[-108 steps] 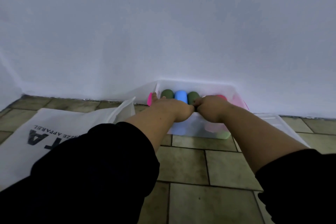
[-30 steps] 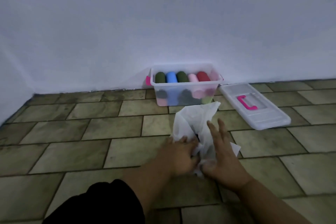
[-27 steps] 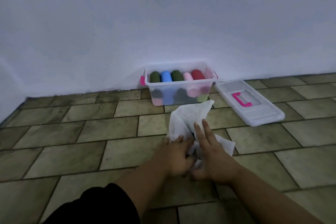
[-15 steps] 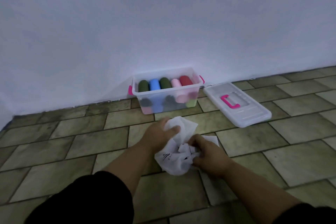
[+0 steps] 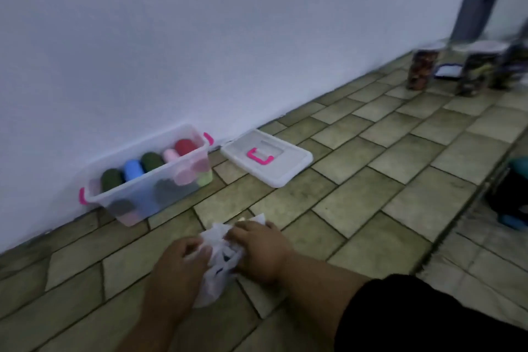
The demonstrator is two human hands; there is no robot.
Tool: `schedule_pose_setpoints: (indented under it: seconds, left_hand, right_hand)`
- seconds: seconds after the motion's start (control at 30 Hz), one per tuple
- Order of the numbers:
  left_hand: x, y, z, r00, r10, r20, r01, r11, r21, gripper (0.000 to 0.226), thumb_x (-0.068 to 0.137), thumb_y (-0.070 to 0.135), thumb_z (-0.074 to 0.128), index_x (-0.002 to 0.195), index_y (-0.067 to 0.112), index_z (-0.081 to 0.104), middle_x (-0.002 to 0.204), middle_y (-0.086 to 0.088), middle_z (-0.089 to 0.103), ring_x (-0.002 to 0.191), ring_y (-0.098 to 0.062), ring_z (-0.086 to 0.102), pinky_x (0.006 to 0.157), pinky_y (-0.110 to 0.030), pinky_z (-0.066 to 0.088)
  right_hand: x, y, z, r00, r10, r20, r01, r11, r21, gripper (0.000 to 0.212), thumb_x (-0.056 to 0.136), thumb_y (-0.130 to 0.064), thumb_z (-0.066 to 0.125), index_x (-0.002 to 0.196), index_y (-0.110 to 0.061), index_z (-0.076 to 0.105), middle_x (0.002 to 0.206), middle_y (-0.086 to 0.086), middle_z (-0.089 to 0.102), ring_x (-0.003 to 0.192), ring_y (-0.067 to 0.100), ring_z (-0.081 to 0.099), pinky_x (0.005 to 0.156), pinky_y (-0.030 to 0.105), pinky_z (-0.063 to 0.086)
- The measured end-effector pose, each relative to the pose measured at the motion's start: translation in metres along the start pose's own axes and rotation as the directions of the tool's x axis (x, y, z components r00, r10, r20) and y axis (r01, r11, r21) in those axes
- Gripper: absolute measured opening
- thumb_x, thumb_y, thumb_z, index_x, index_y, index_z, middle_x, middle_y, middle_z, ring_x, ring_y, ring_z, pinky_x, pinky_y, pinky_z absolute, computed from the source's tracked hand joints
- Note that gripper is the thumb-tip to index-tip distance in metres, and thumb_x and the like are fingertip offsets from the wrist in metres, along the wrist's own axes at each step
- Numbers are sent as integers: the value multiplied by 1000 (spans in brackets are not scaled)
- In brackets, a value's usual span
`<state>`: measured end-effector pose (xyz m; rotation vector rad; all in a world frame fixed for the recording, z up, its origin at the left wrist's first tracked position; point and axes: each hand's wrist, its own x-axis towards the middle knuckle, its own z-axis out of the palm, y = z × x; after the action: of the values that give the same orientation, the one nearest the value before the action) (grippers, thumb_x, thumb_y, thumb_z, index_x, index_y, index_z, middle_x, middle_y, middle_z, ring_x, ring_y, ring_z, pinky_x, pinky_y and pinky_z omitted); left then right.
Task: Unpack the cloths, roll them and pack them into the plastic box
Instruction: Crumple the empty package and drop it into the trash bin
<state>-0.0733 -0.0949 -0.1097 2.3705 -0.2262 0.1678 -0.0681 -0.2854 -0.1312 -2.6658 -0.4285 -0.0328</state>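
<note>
1. Hands: the left hand (image 5: 183,261) and right hand (image 5: 258,251) are together low on the tiled floor (image 5: 357,188), with a white bag (image 5: 215,268) between them. The fingers of both are curled over it and grip it from either side.
2. Change noted: a few seconds ago both hands were at the plastic box (image 5: 143,176), on the rolls, and the bag lay spread on the floor. One second ago it stood loose and tall between the hands. It is now squeezed into a small wad.
3. Task items: the rolled cloths (image 5: 151,160) sit side by side in the box, which stands against the wall, well apart from the hands. More rolls show through its clear side below the top row.
4. Lid (image 5: 285,166): off, lying flat on the floor just beside the box.
5. Assessment: packing looks complete. The bag appears empty and is being crumpled as waste. No loose cloth is visible.
6. Outstanding, in my judgement: setting the bag aside and possibly fitting the lid.
</note>
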Motion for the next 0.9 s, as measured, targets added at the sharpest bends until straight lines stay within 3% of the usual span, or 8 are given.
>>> schedule_pose_setpoints:
  seconds: [0.1,0.23,0.33,0.43,0.57,0.77,0.83,0.9]
  left_hand:
    - [12,31,17,955,265,-134,-232,947,224,28,88,30,63,108,11,62,110,-11,62,101,-28,57,83,-38,43]
    - [-3,94,67,947,274,-166,-248,955,161,54,77,33,71,123,13,51,131,-16,48,120,-34,45,93,-49,41]
    - [-25,127,118,948,286,140,-313,919,240,66,81,48,62,135,12,45,147,-17,32,134,-34,33,104,-50,33]
    - [-46,150,174,876,91,474,-321,843,432,75,85,69,31,148,30,17,159,-2,2,145,-30,-1,112,-57,8]
    - [-57,156,207,919,68,389,-284,798,531,77,83,72,18,148,32,16,159,1,3,144,-36,-1,110,-62,6]
    - [-57,158,205,937,4,350,-226,771,595,71,85,70,28,147,39,14,159,7,6,145,-29,4,113,-57,10]
    - [-62,173,207,946,-14,325,-177,814,553,72,85,69,31,147,35,18,159,4,10,145,-27,6,113,-56,11]
    - [-79,200,223,945,141,294,-263,863,431,71,85,66,32,145,26,30,156,-2,22,144,-25,15,113,-53,15]
  right_hand:
    - [-12,13,-8,988,112,-108,-109,994,33,39,76,-36,66,113,-27,55,118,3,58,109,28,53,92,40,42]
    - [-55,75,-41,897,376,-233,-382,924,20,28,74,-33,64,99,-25,53,105,6,61,97,30,60,79,35,46]
    - [-112,132,-74,770,555,-313,-575,817,34,30,80,-27,58,110,-25,52,113,8,61,102,32,60,79,35,44]
    - [-169,173,-92,681,637,-361,-669,742,46,30,81,-24,55,110,-22,49,112,9,60,101,32,58,73,34,40]
    - [-202,196,-90,701,608,-372,-574,791,211,26,78,-20,56,104,-22,54,110,5,60,102,30,55,82,39,46]
    - [-218,227,-98,799,498,-339,-378,853,361,28,76,-14,61,103,-21,61,101,7,62,89,26,55,66,27,35]
    - [-235,244,-107,757,536,-373,-327,805,494,24,76,-13,57,97,-22,62,90,3,63,79,24,56,60,26,38]
    - [-260,270,-111,599,648,-470,-316,730,606,22,74,-13,55,92,-24,60,83,-1,61,75,22,55,59,26,40]
